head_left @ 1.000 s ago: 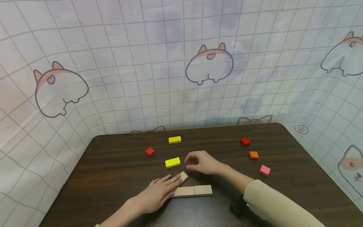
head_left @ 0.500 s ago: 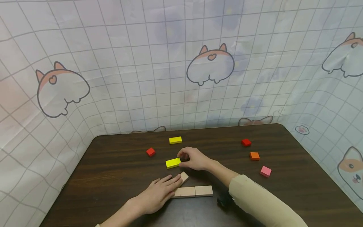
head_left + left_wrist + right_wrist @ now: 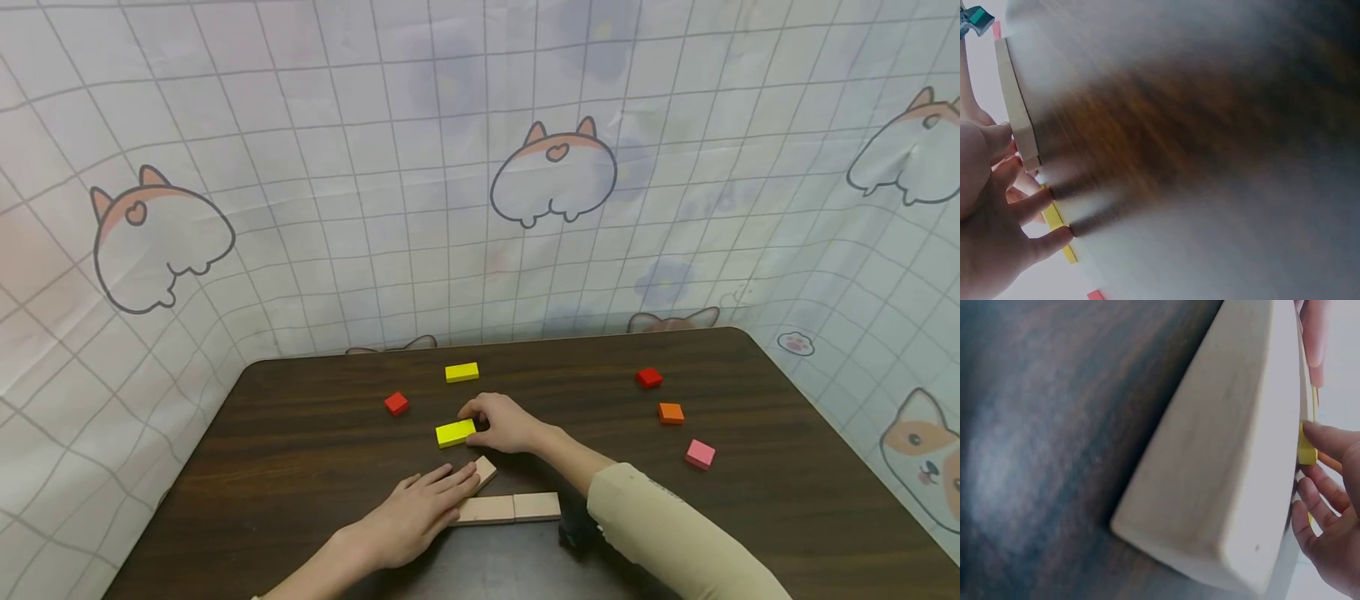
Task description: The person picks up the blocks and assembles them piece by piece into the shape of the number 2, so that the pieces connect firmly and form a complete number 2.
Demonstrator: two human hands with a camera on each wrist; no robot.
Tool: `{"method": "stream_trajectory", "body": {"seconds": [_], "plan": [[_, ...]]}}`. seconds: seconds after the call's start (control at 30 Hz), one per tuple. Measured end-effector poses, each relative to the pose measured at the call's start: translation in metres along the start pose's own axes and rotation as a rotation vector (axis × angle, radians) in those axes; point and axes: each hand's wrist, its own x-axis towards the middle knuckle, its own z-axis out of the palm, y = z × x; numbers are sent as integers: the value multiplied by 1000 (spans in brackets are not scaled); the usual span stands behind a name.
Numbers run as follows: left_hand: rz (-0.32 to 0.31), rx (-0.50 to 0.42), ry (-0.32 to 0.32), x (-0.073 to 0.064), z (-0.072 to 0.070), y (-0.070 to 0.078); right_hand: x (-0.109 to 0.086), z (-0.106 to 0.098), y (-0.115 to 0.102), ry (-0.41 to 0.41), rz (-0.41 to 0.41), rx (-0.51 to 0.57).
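My right hand (image 3: 504,423) pinches the right end of a yellow block (image 3: 453,433), thumb on the near side and index finger on the far side. In the right wrist view the thumb lies against that yellow block (image 3: 1307,449). My left hand (image 3: 420,512) rests with fingers extended over plain wooden blocks. One slanted wooden block (image 3: 486,470) shows past its fingertips, its other end hidden under the hand. Two more, a left wooden block (image 3: 483,510) and a right wooden block (image 3: 537,506), lie end to end in a row nearer me.
Behind lie another yellow block (image 3: 462,372) and a small red block (image 3: 397,403). To the right are a red block (image 3: 649,377), an orange block (image 3: 671,413) and a pink block (image 3: 700,454). A patterned curtain (image 3: 375,208) stands behind the dark wooden table (image 3: 300,467).
My right hand has moved left from beside the nearer yellow block and taken hold of its right end. The left hand has stayed on the wooden blocks.
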Motion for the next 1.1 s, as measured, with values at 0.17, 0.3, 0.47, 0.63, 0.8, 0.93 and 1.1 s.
{"method": "stream_trajectory", "body": {"seconds": [0.17, 0.3, 0.47, 0.63, 0.8, 0.93, 1.1], "plan": [[-1, -2, -7, 0, -1, 1, 1, 2, 0, 5, -4, -34], [2, -1, -5, 1, -1, 1, 2, 2, 1, 6, -12, -57], [-1, 0, -8, 1, -1, 1, 1, 1, 1, -2, -26, -60], [-2, 2, -7, 0, -1, 1, -2, -4, -1, -18, -1, -64], [-6, 2, -6, 0, -2, 2, -6, -12, -1, -28, -9, -74], [-4, -5, -7, -1, -2, 3, -11, -18, 1, -41, -20, -66], [-13, -2, -20, 0, -2, 2, -18, -23, 4, -51, -31, -70]]}}
